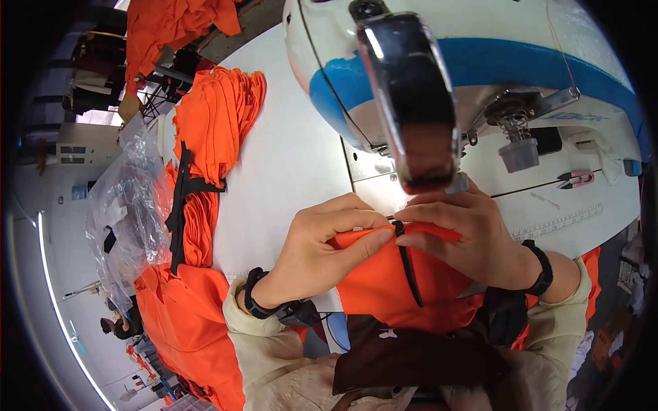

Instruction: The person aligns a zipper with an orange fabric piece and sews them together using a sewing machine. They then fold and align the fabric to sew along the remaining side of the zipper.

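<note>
You have one view only, from the camera on your head, looking steeply down and forward over your chest. It sits very near the sewing machine [439,75], whose head fills the far right. The wide lens bends the edges, so the table [288,157] curves away to the left and the room appears at the far left.

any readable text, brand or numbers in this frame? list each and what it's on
Grey lettering on the sewing machine head, near its right end: a brand-like word, too blurred to read.
Ruler scale on the machine bed: tick marks visible, numbers too small to read.
Orange fabric piece held by the left hand and right hand: no text.
</note>
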Demonstrator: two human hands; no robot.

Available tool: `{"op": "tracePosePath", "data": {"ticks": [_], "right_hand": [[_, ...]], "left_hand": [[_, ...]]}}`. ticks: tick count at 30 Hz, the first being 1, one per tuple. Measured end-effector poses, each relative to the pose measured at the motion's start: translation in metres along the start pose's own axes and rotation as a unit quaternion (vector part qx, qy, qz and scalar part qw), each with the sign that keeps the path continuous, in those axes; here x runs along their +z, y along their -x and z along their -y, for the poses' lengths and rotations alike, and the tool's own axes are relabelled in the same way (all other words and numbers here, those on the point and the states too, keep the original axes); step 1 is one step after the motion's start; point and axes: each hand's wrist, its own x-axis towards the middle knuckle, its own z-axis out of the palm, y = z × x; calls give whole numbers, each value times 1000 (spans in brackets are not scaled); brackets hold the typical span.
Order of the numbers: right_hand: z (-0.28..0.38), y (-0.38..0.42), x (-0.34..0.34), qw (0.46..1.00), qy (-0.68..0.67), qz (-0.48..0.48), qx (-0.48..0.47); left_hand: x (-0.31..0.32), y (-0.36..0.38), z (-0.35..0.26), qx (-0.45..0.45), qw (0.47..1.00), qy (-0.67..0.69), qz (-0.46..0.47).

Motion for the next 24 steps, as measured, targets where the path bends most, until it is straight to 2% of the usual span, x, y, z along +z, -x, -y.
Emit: {"op": "tracePosePath", "data": {"ticks": [6,10,12,13,14,16,17,19,20,22,24], "right_hand": [[-6,4,5,1000,-13,6,-3],[0,1,-1,998,48,-2,-51],[6,-2,-6,983,133,-19,-126],[7,-3,-8,982,136,-11,-131],[6,-2,-8,971,153,-22,-182],[6,-1,-12,948,184,-24,-258],[8,-1,-13,949,184,-20,-255],[11,1,-14,943,199,-8,-268],[9,4,-13,941,203,1,-272],[9,6,-12,939,211,8,-271],[8,7,-12,936,219,12,-275]], "left_hand": [[2,0,-2,-2,1000,3,0],[2,5,-5,66,996,-58,-14],[7,8,0,177,969,-163,-62],[10,10,2,229,941,-233,-88],[13,14,2,229,941,-230,-96],[17,20,5,290,888,-309,-176],[19,20,9,288,890,-305,-176],[23,19,18,368,837,-315,-255],[22,20,18,366,840,-310,-253],[16,23,15,388,814,-368,-228],[17,24,17,382,820,-361,-225]]}}
